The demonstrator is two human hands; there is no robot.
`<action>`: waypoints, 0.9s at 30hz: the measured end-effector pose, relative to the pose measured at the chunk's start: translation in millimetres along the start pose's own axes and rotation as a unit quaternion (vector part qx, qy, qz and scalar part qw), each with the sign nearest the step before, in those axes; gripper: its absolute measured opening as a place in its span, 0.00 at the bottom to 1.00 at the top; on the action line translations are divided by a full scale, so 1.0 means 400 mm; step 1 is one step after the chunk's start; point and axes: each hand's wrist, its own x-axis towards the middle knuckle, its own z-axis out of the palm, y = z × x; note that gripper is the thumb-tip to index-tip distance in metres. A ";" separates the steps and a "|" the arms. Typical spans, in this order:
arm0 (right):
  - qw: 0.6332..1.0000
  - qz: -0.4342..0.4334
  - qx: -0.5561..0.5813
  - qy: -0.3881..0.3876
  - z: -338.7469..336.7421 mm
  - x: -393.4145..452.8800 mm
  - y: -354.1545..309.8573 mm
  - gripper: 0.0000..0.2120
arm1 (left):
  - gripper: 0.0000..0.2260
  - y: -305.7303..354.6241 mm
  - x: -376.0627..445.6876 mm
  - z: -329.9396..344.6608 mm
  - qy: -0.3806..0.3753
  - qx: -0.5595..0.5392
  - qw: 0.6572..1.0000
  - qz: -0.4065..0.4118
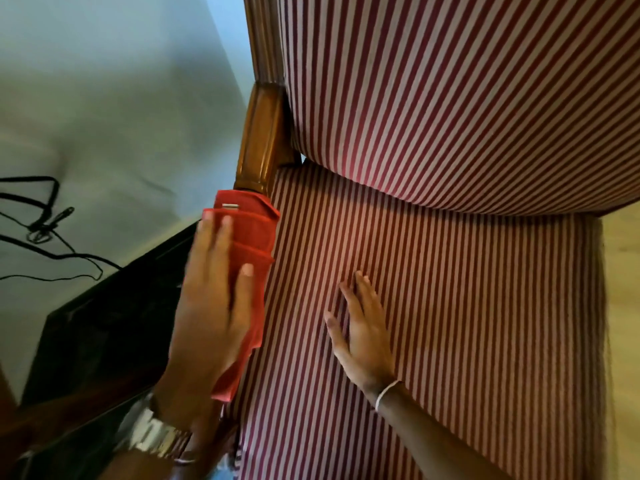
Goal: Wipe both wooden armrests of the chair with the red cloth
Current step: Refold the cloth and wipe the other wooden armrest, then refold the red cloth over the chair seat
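Left hand [211, 306]: lies flat with fingers stretched out, palm pressing down on the folded red cloth [247, 244]; nothing is pinched or enclosed, the cloth is only held down under the palm
Red cloth: folded in layers, draped over the front stretch of the left wooden armrest [261, 133], a small white tag showing near its far edge; its lower end hangs past the wrist side of the hand
Left wooden armrest: bare polished wood visible beyond the cloth, running up to the chair back [450, 81]
Right hand [363, 327]: spread flat, fingers apart, resting on the striped seat cushion [450, 306], holding nothing; a pale band at the wrist
Left wrist: a metal watch [156, 433], blurred
Beside the chair: a dark cabinet [104, 334] and black cables [45, 220] on the pale floor
Right armrest: out of view
Containers: none visible
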 end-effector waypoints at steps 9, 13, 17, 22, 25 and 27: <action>0.816 0.127 0.543 -0.153 -0.114 0.173 -0.299 0.28 | 0.22 -0.033 0.017 -0.132 -0.046 -0.111 0.964 -0.237; 0.783 0.152 0.571 -0.196 -0.088 0.178 -0.319 0.23 | 0.26 -0.006 0.021 -0.137 -0.022 -0.109 0.962 -0.250; 0.799 0.127 0.559 -0.181 -0.110 0.166 -0.276 0.14 | 0.25 0.046 -0.006 -0.114 -0.009 -0.098 0.968 -0.231; 0.820 0.072 0.554 -0.124 -0.239 0.096 -0.150 0.13 | 0.18 0.185 -0.080 -0.050 -0.011 -0.119 0.973 -0.199; 0.798 0.064 0.586 -0.121 -0.351 0.032 -0.053 0.10 | 0.13 0.317 -0.137 0.026 -0.029 -0.164 0.970 -0.179; 0.794 0.057 0.596 -0.100 -0.460 -0.015 0.051 0.10 | 0.11 0.442 -0.180 0.116 -0.046 -0.177 0.972 -0.150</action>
